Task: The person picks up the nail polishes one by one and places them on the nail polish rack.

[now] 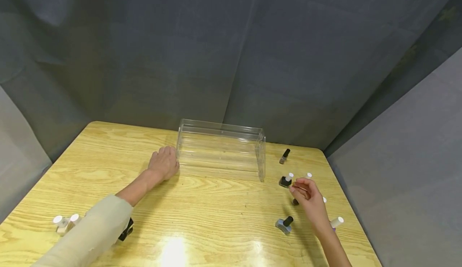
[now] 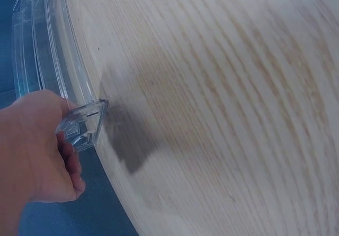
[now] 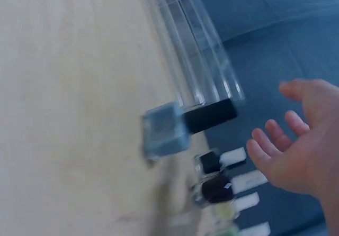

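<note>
A clear acrylic rack (image 1: 221, 129) with stepped tiers stands near the table's far edge. My left hand (image 1: 164, 163) grips its left end, the fingers curled round the side panel (image 2: 85, 124) in the left wrist view. Over the nail polish bottles on the right hovers my right hand (image 1: 308, 199), fingers loosely bent and holding nothing. Nearest to it is a black nail polish bottle (image 1: 284, 182) with a white cap. A blue-grey nail polish bottle (image 1: 283, 226) with a black cap stands closer to me, large in the right wrist view (image 3: 165, 130).
Behind the black bottle, a small nail polish bottle (image 1: 284, 156) with a black cap stands by the rack. A purple bottle (image 1: 335, 223) is partly hidden by my right wrist. Pale bottles (image 1: 63, 225) and a black one (image 1: 126, 230) stand around my left sleeve. Dark cloth (image 1: 231, 50) hangs behind.
</note>
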